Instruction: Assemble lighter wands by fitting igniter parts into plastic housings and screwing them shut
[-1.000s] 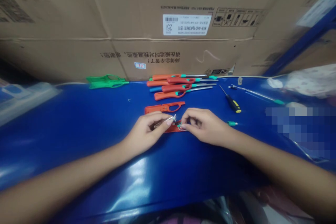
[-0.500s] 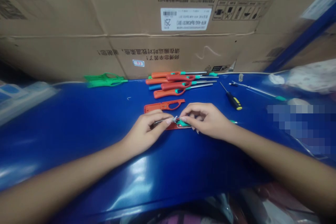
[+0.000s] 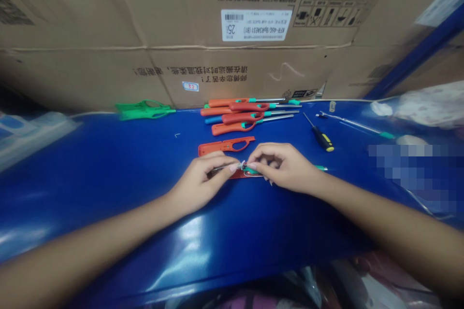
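Note:
My left hand (image 3: 208,176) pinches a small pale part (image 3: 242,166) at the middle of the blue table. Facing it, my right hand (image 3: 281,166) has thumb and forefinger closed at the other side of that part; what they grip is too small to name. Beneath the fingertips lies a red lighter shell (image 3: 238,175) with green pieces and a thin white wire, partly hidden by both hands. An orange-red half shell (image 3: 226,146) with a loop handle rests just behind my left hand.
Several long lighters (image 3: 246,116) lie in a pile at the back, against a cardboard box (image 3: 108,19). Green shells (image 3: 143,110) are at back left. To the right are a black-yellow screwdriver (image 3: 322,138) and a metal rod (image 3: 357,126) on the blue table (image 3: 126,169).
My right hand's fingertips have shifted slightly left, closer to the small pale part. My left hand has hardly moved.

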Demonstrator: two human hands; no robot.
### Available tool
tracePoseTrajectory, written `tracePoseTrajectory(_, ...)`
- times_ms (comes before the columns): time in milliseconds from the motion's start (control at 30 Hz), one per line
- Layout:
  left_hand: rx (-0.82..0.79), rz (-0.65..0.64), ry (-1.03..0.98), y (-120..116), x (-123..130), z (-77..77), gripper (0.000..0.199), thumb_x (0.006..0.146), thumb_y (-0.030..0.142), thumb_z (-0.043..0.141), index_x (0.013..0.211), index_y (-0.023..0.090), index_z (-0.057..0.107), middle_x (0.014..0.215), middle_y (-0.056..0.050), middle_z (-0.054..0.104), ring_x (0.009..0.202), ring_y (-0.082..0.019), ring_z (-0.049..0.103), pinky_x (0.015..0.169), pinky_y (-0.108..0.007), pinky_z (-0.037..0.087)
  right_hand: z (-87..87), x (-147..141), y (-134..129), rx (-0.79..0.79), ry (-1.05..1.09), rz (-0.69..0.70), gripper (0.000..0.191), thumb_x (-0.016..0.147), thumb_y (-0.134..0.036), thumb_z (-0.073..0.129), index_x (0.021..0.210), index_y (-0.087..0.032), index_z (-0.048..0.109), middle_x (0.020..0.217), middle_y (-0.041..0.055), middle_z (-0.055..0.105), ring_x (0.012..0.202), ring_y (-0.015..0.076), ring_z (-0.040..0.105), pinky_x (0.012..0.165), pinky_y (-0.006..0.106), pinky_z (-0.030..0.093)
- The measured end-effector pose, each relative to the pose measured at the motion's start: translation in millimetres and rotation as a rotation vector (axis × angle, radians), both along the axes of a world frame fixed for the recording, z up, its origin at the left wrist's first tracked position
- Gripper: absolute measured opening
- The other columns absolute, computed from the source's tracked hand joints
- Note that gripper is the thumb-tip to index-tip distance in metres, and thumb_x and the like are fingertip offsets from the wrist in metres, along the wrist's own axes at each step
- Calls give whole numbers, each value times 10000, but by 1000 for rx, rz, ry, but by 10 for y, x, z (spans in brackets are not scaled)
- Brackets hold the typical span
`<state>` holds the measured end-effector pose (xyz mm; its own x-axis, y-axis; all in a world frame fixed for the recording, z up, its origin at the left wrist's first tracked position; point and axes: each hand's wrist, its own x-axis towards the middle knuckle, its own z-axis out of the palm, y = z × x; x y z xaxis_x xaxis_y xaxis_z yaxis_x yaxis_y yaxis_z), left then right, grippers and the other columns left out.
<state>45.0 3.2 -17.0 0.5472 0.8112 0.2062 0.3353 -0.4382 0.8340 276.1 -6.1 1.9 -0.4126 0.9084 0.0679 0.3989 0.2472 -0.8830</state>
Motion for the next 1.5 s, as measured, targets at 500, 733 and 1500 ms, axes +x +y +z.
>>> tracePoseTrajectory(500, -19, 5, 13, -20, -8, 11, 254, 983, 333, 569, 1051, 178, 759, 877, -49, 684, 753, -156, 603, 682, -267, 433, -4, 0, 2, -49, 17, -16, 151, 872, -299, 666, 862, -148, 676, 632, -15, 600, 510, 79, 526, 455, 198, 411)
tracePoseTrajectory(733, -10, -2, 15, -19, 2, 11, 250, 982, 324, 571, 1046, 176, 761, 853, -44, 671, 726, -147, 588, 657, -261, 422, -21, -12, 4, -27, 12, -10, 142, 884, -287, 648, 850, -151, 668, 614, -19, 578, 508, 80, 504, 453, 201, 399)
tracePoseTrajectory(1500, 4, 7, 17, -43, 25, 8, 271, 970, 345, 587, 1011, 161, 783, 789, -46, 667, 666, -134, 567, 573, -232, 390, -101, -80, -29, 11, 19, -58, 110, 872, -236, 633, 826, -161, 699, 736, 4, 649, 528, 74, 484, 494, 214, 380)
